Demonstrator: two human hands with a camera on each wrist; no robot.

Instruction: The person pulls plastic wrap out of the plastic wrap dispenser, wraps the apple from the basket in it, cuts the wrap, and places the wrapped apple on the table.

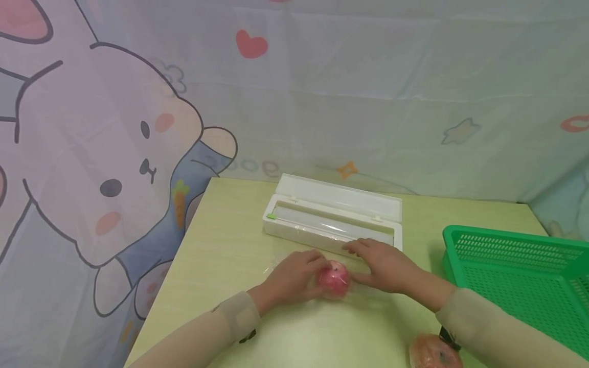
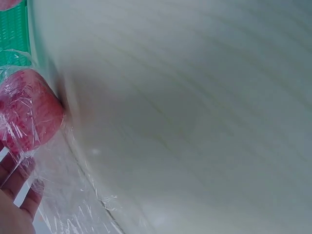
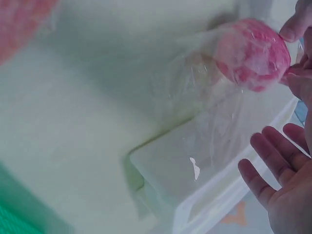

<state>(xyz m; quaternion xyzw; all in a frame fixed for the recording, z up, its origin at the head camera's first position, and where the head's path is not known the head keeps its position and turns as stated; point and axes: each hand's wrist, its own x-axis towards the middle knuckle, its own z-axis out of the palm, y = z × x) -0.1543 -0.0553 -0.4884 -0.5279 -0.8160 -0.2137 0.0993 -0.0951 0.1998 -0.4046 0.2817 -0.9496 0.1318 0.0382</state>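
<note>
A round pink fruit with a small dark stem spot, probably an apple (image 1: 334, 279), sits on the table inside clear plastic wrap (image 3: 195, 107). My left hand (image 1: 296, 276) grips its left side, thumb and fingers against it. Across from it, my right hand (image 1: 386, 266) has its thumb beside the fruit and its fingers stretched toward the white box; the right wrist view shows these fingers spread. Loose wrap trails from the fruit over the front of the white wrap dispenser (image 1: 299, 232), whose lid stands raised and which has a roll inside.
A green plastic basket (image 1: 515, 273) is on the right side of the table (image 1: 239, 230). Another pinkish round fruit (image 1: 432, 352), apparently wrapped, lies near the front, below my right forearm. A printed cloth (image 1: 322, 102) hangs behind the table.
</note>
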